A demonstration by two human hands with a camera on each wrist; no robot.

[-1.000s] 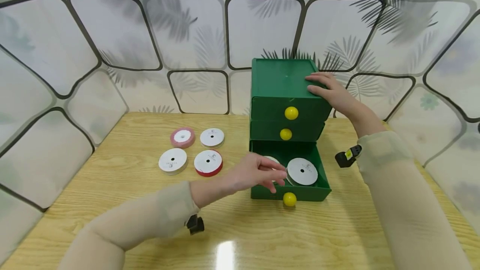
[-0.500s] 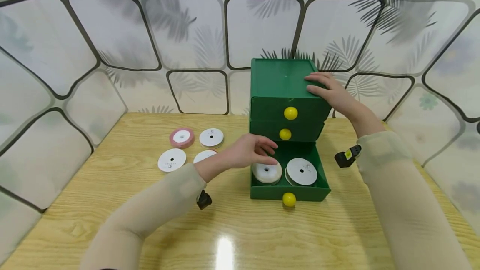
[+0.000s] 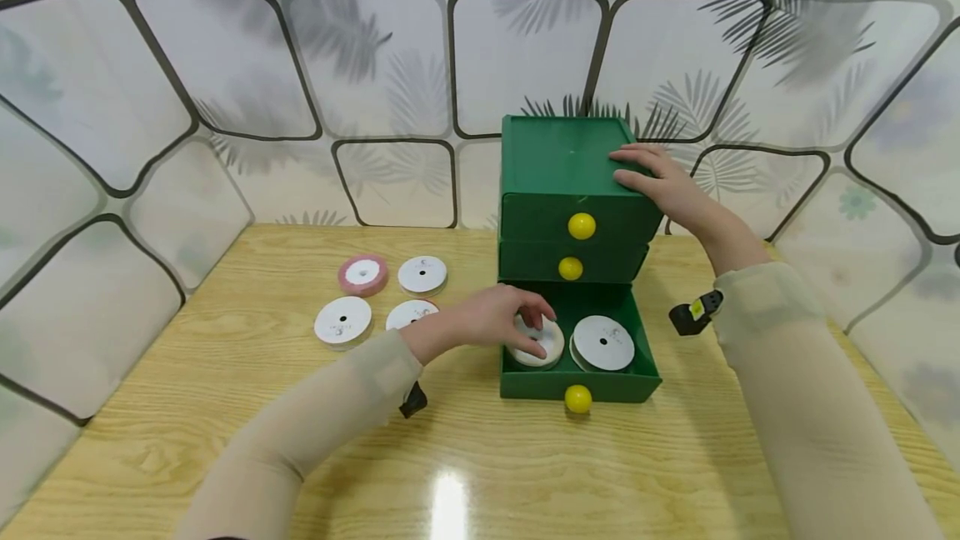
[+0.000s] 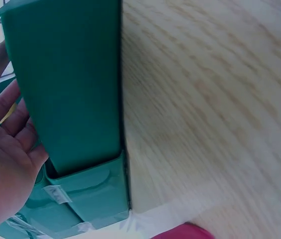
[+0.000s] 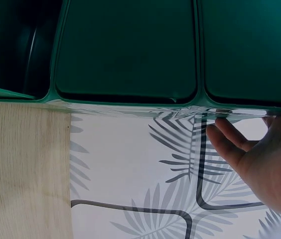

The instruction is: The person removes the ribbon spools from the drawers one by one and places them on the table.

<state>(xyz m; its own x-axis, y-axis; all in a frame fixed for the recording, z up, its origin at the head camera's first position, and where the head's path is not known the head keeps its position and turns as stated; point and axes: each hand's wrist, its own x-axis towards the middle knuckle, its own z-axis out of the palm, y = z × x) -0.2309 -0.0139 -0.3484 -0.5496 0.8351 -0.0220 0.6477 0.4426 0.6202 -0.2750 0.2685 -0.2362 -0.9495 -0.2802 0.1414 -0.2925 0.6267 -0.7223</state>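
A green cabinet has its bottom drawer pulled out. Two white-faced ribbon spools lie flat inside, the left one and the right one. My left hand reaches over the left spool, thumb towards the front and fingers bent over its back part, partly covering it. In the left wrist view this hand is beside the drawer's green side wall. My right hand rests on the top right edge of the cabinet, with its fingers spread there.
Left of the cabinet lie several more ribbon spools: a pink one, two white-faced ones, and a red-edged one partly behind my left arm. Two upper drawers with yellow knobs are closed. A patterned curtain hangs behind the wooden table.
My left hand has gone from the drawer's front to behind the left spool, then lowered over it with fingers bending. The right hand has stayed on the cabinet.
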